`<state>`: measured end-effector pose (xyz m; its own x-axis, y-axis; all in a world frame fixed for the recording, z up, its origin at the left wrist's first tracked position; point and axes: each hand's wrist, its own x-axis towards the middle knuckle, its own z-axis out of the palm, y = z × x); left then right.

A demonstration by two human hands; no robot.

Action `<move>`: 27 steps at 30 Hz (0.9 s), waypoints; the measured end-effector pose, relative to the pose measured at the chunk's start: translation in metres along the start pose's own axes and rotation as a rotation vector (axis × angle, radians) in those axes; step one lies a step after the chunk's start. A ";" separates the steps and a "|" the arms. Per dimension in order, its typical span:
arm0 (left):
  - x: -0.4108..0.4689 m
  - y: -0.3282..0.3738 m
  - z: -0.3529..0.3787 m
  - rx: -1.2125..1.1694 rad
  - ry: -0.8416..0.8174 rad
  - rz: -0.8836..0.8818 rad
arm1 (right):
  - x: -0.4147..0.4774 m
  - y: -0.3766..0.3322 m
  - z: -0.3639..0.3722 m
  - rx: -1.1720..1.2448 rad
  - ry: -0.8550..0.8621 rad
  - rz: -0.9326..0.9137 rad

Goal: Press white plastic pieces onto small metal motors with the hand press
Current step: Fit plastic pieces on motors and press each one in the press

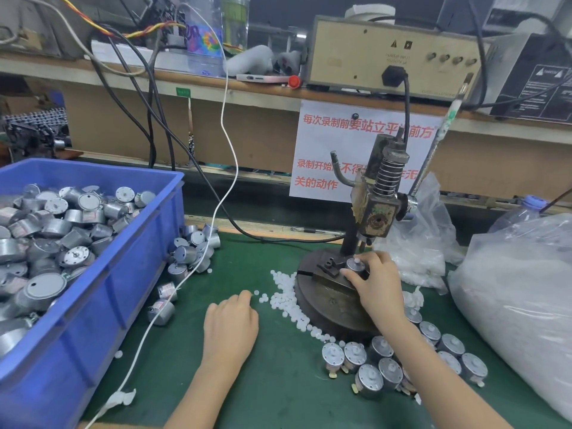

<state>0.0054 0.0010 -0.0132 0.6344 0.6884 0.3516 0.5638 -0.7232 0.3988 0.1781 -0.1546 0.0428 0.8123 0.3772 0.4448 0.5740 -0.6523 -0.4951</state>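
Small silver metal motor (356,266) sits on the dark round base (325,308) of the rusty hand press (380,209), a white plastic piece (357,260) on its shaft. The right hand (376,283) grips it, thumb and fingers clamped on its sides. The left hand (230,320) rests on the green mat (278,385), fingers curled at the scattered white pieces (286,292); whether they pinch one is unclear. Open mat lies between the hands. One blue plastic crate (93,305) bounds the left, one white bag (520,289) the right. About a dozen upright motors (390,368) crowd the right forearm.

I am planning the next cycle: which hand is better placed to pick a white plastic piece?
Left hand: its fingers lie beside the loose white pieces on the mat; the right hand holds the motor on the press.
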 end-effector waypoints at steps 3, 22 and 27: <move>-0.001 0.001 -0.002 -0.023 0.008 -0.011 | 0.001 0.001 0.000 0.021 -0.034 0.017; -0.002 0.000 -0.010 -0.048 -0.027 0.002 | 0.105 -0.062 -0.137 1.096 0.041 0.311; -0.001 0.001 -0.010 -0.052 -0.009 0.020 | 0.060 -0.062 -0.135 1.056 0.300 0.144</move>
<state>-0.0003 -0.0001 -0.0050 0.6502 0.6731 0.3524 0.5228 -0.7329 0.4354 0.1776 -0.1803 0.2013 0.9025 0.0751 0.4242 0.3919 0.2654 -0.8809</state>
